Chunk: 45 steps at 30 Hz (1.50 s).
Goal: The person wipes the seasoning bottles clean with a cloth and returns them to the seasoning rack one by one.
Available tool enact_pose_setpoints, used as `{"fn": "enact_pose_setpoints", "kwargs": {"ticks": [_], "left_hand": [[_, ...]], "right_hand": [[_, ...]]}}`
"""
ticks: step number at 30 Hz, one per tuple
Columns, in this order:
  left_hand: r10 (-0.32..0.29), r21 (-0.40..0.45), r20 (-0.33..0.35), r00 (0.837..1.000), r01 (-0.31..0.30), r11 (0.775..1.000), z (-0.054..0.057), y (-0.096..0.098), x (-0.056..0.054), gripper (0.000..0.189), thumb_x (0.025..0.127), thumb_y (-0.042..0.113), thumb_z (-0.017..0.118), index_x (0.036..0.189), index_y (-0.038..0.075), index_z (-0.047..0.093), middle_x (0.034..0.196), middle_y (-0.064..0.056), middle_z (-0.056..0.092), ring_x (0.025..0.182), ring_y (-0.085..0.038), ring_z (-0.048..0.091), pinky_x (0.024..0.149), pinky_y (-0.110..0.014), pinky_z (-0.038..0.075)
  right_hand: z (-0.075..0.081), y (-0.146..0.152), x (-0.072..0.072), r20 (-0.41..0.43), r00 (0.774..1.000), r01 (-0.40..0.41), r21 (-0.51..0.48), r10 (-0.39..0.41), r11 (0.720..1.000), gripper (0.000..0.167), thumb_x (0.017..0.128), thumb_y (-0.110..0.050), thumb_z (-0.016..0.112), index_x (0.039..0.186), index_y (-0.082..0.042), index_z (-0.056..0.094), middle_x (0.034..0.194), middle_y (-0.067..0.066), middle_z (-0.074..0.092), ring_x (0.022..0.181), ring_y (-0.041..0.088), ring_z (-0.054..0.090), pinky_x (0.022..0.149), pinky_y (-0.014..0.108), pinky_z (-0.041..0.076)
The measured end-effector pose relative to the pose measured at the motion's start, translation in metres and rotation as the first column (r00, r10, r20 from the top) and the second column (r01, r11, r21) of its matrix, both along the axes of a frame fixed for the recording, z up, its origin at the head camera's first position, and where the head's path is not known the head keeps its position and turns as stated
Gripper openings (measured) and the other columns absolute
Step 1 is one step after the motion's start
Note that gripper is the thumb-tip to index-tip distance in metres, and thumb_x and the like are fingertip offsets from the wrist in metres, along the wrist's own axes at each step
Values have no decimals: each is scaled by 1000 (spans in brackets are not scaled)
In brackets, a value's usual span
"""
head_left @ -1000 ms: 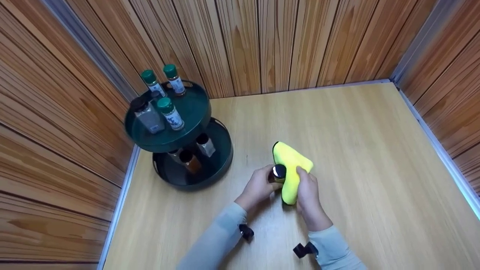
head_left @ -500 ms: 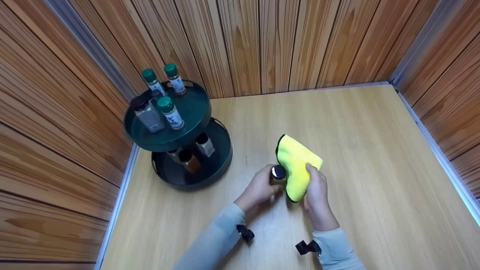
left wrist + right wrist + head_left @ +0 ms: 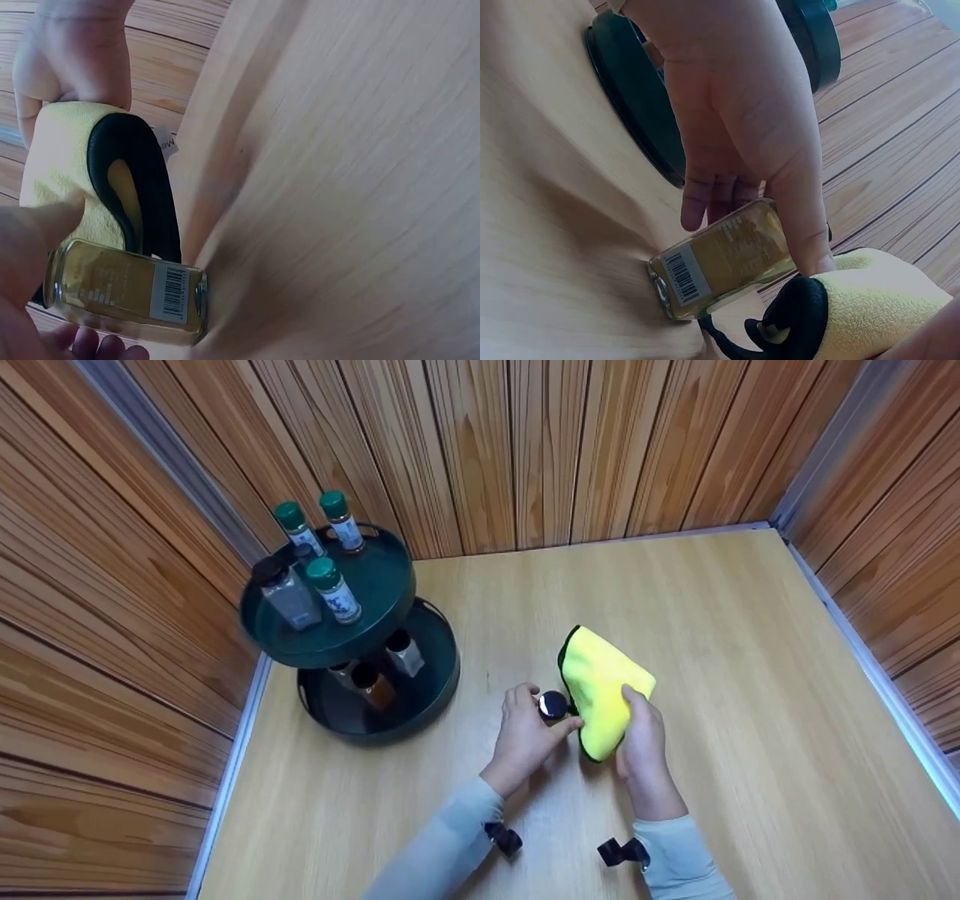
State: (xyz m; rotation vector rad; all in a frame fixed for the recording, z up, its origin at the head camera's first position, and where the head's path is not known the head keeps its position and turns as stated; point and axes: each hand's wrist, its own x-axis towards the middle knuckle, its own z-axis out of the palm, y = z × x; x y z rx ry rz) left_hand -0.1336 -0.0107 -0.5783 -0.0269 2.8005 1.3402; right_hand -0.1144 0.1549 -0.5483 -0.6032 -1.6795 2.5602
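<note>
A rectangular glass spice jar with dark lid (image 3: 553,704), yellow-brown contents and a barcode label (image 3: 684,277) is between the fingers and thumb of my left hand (image 3: 523,740). Its fingers lie behind the jar (image 3: 124,289), and the outstretched thumb crosses near the neck and reaches the cloth. A folded yellow cloth (image 3: 606,690) with black edging is gripped by my right hand (image 3: 643,742), thumb on top. The cloth's black edge (image 3: 154,199) is beside the jar. Whether the jar's base touches the table, I cannot tell.
At the left stands a dark green two-tier round rack (image 3: 375,637). Its upper tier bears several jars, including green-capped ones (image 3: 334,589); dark-capped jars (image 3: 405,652) stand below. Wood-panelled walls (image 3: 487,450) enclose the wooden table (image 3: 712,622) at the back and sides.
My right hand has drawn the cloth to the right, away from the jar, and it has spread wider. My left hand's fingers have loosened and its thumb has stretched out towards the cloth.
</note>
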Motion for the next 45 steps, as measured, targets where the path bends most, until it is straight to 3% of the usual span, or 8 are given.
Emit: {"fn": "enact_pose_setpoints", "kwargs": {"ticks": [3, 7, 21, 29, 33, 38, 41, 45], "left_hand": [[27, 17, -16, 1000, -26, 1000, 0, 1, 2, 82, 76, 51, 88, 132, 7, 47, 116, -5, 52, 107, -18, 53, 96, -35, 49], [16, 24, -17, 1000, -15, 1000, 2, 0, 2, 78, 77, 43, 89, 132, 6, 47, 121, -7, 54, 115, -20, 55, 101, -36, 48], [-142, 42, -30, 989, 143, 989, 12, -13, -5, 47, 79, 13, 88, 120, 6, 65, 116, -7, 70, 112, -20, 65, 99, -36, 52], [-183, 175, 7, 983, 179, 968, 13, -20, -10, 45, 75, 5, 88, 117, 8, 70, 115, -6, 74, 115, -27, 68, 98, -35, 54], [-174, 215, 54, 983, 159, 964, 12, -22, -11, 49, 73, 3, 90, 118, 7, 71, 116, -7, 74, 115, -27, 67, 95, -34, 55], [-172, 222, 101, 980, 147, 964, 13, -21, -13, 53, 74, 3, 91, 122, 3, 70, 120, -11, 73, 116, -27, 66, 99, -37, 54], [-176, 221, 112, 978, 148, 964, 14, -21, -15, 52, 74, 4, 90, 121, 4, 71, 120, -11, 73, 116, -27, 66, 100, -38, 53], [-197, 214, 93, 976, 173, 961, 16, -24, -14, 47, 73, 4, 91, 116, 6, 72, 116, -9, 75, 113, -26, 68, 98, -37, 54]], "right_hand": [[-1, 1, 2, -9, 1000, -7, 2, 7, 1000, 40, 108, -33, 43, 126, 2, 54, 102, -3, 66, 98, 12, 62, 93, 26, 48], [-3, 1, 1, -26, 999, -20, -20, 19, 1000, 41, 108, -33, 43, 128, 2, 53, 105, -2, 67, 101, 13, 63, 93, 27, 49], [0, 0, -1, -75, 995, -61, -29, 58, 998, 39, 108, -32, 44, 126, 1, 53, 101, 1, 66, 95, 14, 64, 89, 29, 51], [-2, -11, -3, -171, 975, -128, 79, 140, 989, 35, 107, -27, 48, 102, 4, 64, 80, 7, 68, 72, 17, 65, 67, 30, 54], [-18, -18, -1, -105, 981, -144, 152, 161, 978, 36, 107, -28, 50, 98, 3, 65, 78, 6, 67, 69, 16, 63, 66, 30, 54], [-36, -18, -5, 56, 979, -202, 131, 196, 971, 37, 109, -30, 46, 115, 3, 62, 86, 3, 69, 77, 15, 66, 73, 30, 55], [-28, -16, -9, 70, 980, -193, 139, 185, 971, 36, 107, -30, 48, 116, 3, 61, 88, 2, 69, 79, 14, 65, 74, 29, 55], [-2, -15, -12, -7, 987, -158, 111, 160, 981, 36, 105, -28, 49, 111, 5, 61, 87, 2, 68, 79, 14, 64, 74, 28, 54]]}}
